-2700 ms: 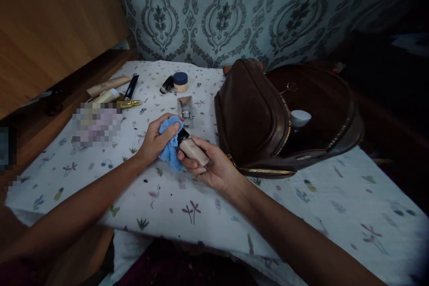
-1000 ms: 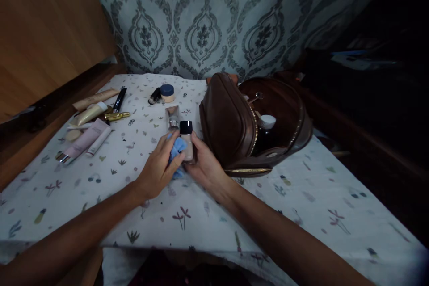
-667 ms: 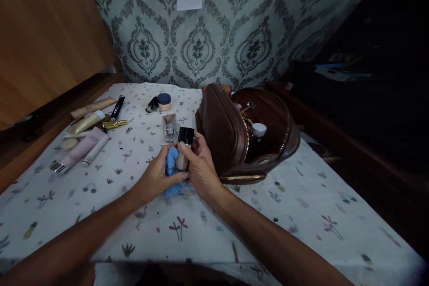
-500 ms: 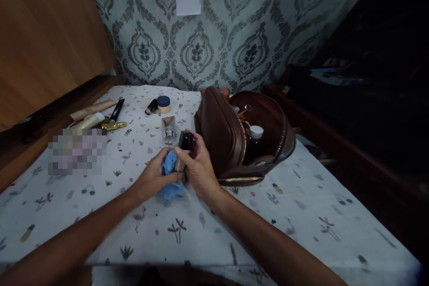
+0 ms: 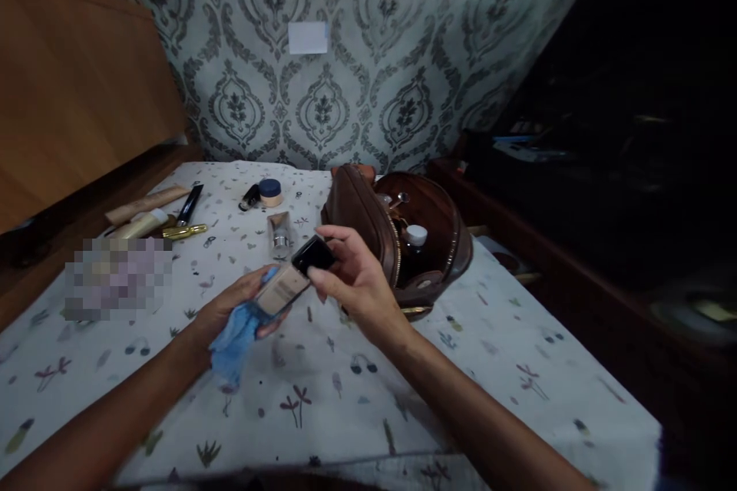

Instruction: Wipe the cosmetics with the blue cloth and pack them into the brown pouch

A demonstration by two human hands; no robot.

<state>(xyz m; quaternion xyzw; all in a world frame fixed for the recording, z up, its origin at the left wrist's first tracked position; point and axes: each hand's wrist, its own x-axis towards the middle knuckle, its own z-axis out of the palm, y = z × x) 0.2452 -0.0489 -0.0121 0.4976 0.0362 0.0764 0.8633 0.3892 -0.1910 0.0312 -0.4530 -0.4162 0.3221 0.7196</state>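
A foundation bottle (image 5: 283, 290) with beige contents and a black cap (image 5: 314, 254) is tilted above the table, cap end up and to the right. My left hand (image 5: 230, 302) is closed around its lower end, with a crumpled blue cloth (image 5: 235, 341) between palm and glass and hanging below. The fingers of my right hand (image 5: 358, 270) are closed on the black cap. Just beyond the bottle lies a tube with a silver cap (image 5: 280, 236). To the right, a brown leather bag (image 5: 358, 219) stands unzipped, a white-capped bottle (image 5: 417, 236) inside it.
A jar with a dark blue lid (image 5: 270, 192) and a small black item (image 5: 249, 197) lie farther back. At the left are several tubes, among them a gold one (image 5: 184, 232), beside a blurred-out patch. A wooden cabinet (image 5: 86, 84) borders the patterned tablecloth (image 5: 322, 414).
The bottle has swung from nearly upright to a slant, its printed side now showing. My left hand and the cloth have shifted left and down. The view has turned slightly.
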